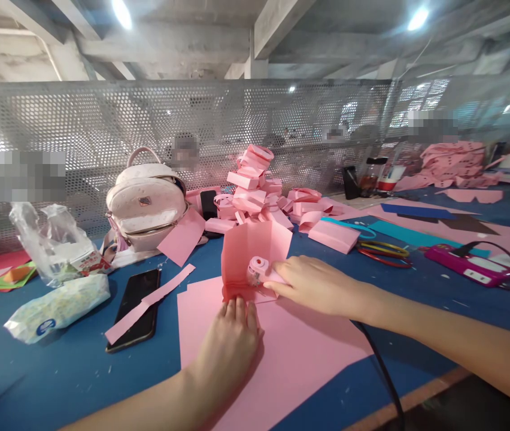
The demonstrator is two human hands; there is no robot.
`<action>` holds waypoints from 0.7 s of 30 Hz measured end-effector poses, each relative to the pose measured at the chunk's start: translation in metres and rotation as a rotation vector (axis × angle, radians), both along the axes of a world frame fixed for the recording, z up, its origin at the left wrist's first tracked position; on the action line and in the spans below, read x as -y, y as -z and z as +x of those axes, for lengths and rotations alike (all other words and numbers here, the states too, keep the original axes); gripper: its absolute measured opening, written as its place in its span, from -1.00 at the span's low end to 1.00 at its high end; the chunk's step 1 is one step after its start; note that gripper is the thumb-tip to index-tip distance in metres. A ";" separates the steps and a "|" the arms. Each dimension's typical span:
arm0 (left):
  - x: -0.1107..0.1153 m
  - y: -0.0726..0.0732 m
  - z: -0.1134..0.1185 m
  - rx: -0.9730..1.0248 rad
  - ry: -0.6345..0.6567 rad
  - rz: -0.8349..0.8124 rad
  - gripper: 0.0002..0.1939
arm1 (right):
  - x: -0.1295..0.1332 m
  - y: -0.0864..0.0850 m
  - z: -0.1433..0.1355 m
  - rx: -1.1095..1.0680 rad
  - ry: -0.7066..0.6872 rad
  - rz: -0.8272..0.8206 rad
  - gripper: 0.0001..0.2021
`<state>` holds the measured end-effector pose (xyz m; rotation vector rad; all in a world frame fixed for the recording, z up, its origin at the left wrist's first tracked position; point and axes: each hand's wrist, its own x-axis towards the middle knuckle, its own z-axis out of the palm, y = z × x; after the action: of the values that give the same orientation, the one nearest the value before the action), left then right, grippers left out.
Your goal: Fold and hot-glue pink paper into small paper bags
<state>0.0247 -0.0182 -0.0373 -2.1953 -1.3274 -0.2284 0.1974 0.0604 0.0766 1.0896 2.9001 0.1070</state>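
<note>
My right hand [306, 281] is closed around a pink glue gun [259, 266] with a red dot on its rounded end, held just inside a folded pink paper [237, 251]. This paper stands partly upright, its panels raised at the back and sides. My left hand [237, 329] is closed at the paper's near edge, its fingertips pressing the edge down. Under both lie large flat pink sheets [291, 359]. A black cord [378, 356] hangs below my right wrist; where it joins the tool is hidden.
Behind is a heap of folded pink paper pieces [255, 194] beside a pale backpack [145, 200]. At left lie a phone [136, 308] under a pink strip, a tissue pack [60, 308] and a plastic bag [52, 245]. A magenta power strip [470, 265] and scissors [383, 251] lie right.
</note>
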 end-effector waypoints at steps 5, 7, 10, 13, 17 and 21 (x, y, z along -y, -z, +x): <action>0.000 0.000 0.000 0.006 0.002 -0.002 -0.70 | 0.002 0.001 0.003 0.004 0.001 0.046 -0.65; 0.000 0.000 0.000 0.008 0.003 -0.002 -0.68 | 0.003 0.001 0.003 0.002 0.013 0.054 -0.65; 0.000 0.002 0.000 0.011 0.005 -0.004 -0.68 | 0.003 0.002 0.004 0.003 0.039 0.092 -0.66; 0.000 0.002 -0.001 0.016 0.002 -0.001 -0.68 | 0.003 0.003 0.005 0.015 0.044 0.135 -0.66; 0.000 0.002 -0.001 0.023 0.001 0.017 -0.65 | 0.001 0.005 0.009 0.022 0.034 0.153 -0.66; 0.000 0.003 -0.001 0.024 0.006 0.033 -0.64 | 0.000 0.006 0.012 0.013 0.040 0.152 -0.65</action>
<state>0.0234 -0.0178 -0.0402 -2.1759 -1.3211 -0.2782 0.2089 0.0607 0.0710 1.1625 2.8969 0.3364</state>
